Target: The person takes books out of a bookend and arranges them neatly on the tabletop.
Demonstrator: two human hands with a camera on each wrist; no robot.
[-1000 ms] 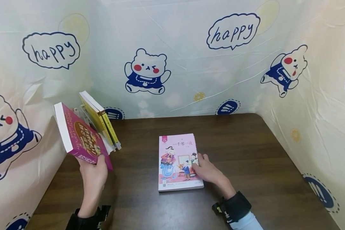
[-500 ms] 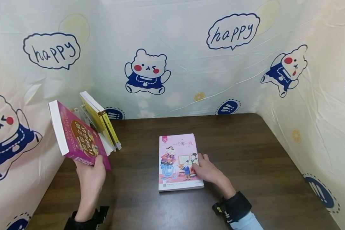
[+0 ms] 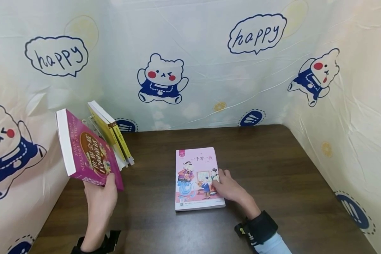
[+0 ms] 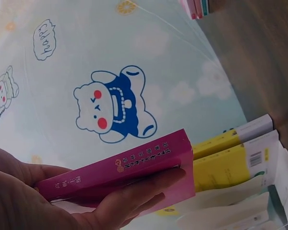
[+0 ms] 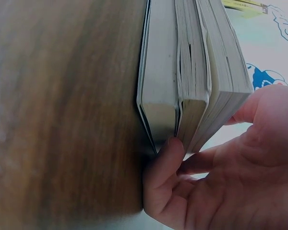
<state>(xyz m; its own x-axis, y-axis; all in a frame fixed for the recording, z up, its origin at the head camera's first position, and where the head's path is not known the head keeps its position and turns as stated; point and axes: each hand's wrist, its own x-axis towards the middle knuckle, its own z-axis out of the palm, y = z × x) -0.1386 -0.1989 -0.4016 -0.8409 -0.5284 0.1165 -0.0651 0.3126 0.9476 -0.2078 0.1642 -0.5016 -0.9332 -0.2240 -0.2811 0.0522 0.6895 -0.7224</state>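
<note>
My left hand (image 3: pixel 100 201) grips a thick magenta book (image 3: pixel 93 151) by its lower edge, thumb on the front cover, and holds it tilted above the table's left side. In the left wrist view, the magenta book's spine (image 4: pixel 120 165) lies between my thumb and fingers. Right of centre lies a pink book (image 3: pixel 197 180) with cartoon figures on its cover. My right hand (image 3: pixel 230 187) holds its right edge, thumb over the cover. The right wrist view shows other books (image 5: pixel 161 62) stacked under it, with my curled fingers (image 5: pixel 163 167) against their edges.
Yellow-spined books (image 3: pixel 117 137) lean at the table's back left, behind the magenta book, with paler books (image 4: pixel 230 206) beside them. Printed cloth (image 3: pixel 197 77) hangs around the back and sides of the brown wooden table (image 3: pixel 273 169).
My left hand and the magenta book have shifted slightly left, and the book's top has risen a little. The right hand and the pink book have stayed still.
</note>
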